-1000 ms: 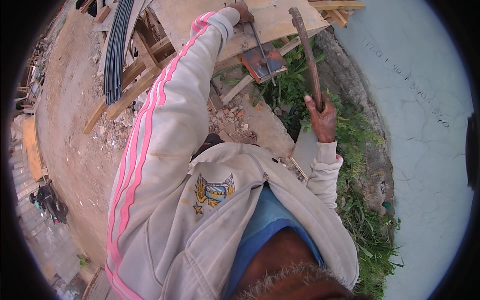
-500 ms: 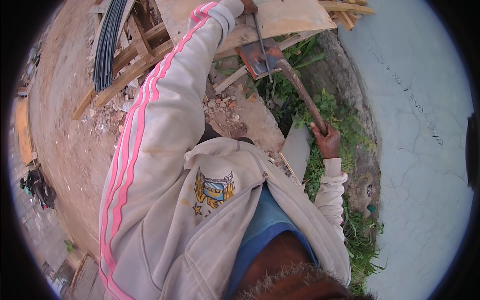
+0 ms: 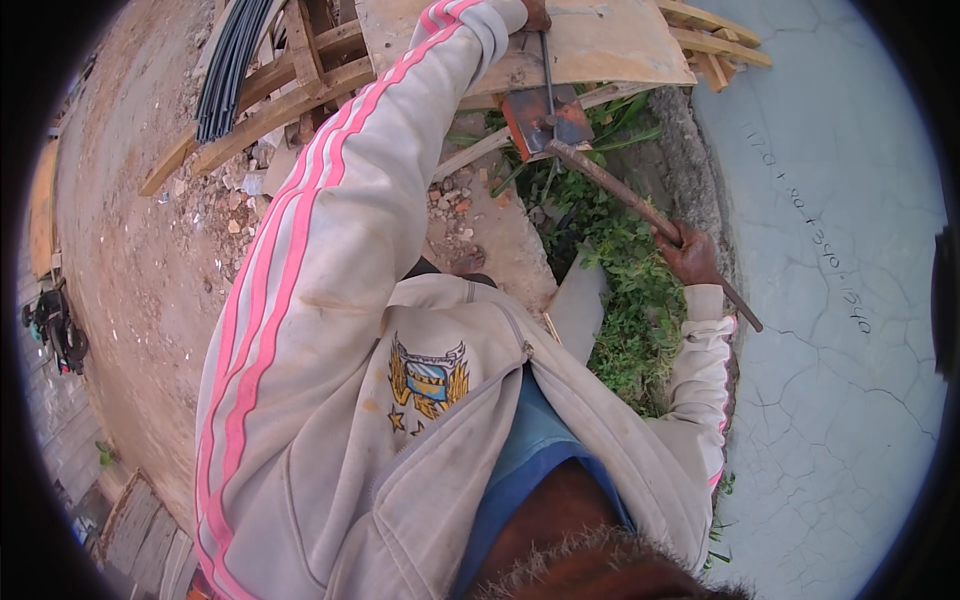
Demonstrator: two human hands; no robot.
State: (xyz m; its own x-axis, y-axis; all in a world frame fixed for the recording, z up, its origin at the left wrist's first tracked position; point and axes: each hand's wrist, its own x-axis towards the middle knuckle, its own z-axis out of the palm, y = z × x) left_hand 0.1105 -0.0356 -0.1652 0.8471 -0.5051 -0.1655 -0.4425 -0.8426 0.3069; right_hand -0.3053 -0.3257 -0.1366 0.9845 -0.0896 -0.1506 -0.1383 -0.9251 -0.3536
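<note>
At the top, my left hand (image 3: 537, 14) is closed around a thin dark metal rod (image 3: 547, 70), partly cut off by the picture's edge. The rod runs down onto a rusty, orange-marked metal plate (image 3: 521, 118) at the board's near edge. My right hand (image 3: 690, 257) grips a long rusty metal bar (image 3: 620, 190), whose far end meets the rod at the plate. The bar's lower end sticks out past the hand, towards the wall. How the bar's head catches the rod is too small to make out.
A wooden board (image 3: 630, 45) carries the plate. Dark rods (image 3: 228, 75) lie bundled on timber beams (image 3: 290, 105) at the far left. Green plants (image 3: 640, 330) grow beside the cracked pale wall (image 3: 830, 300) on my right. Rubble (image 3: 455, 205) covers the ground near my foot.
My right hand has moved right with the bar, which now slants more sideways with its head at the plate's near edge. My left hand keeps hold of the rod. The view has shifted slightly.
</note>
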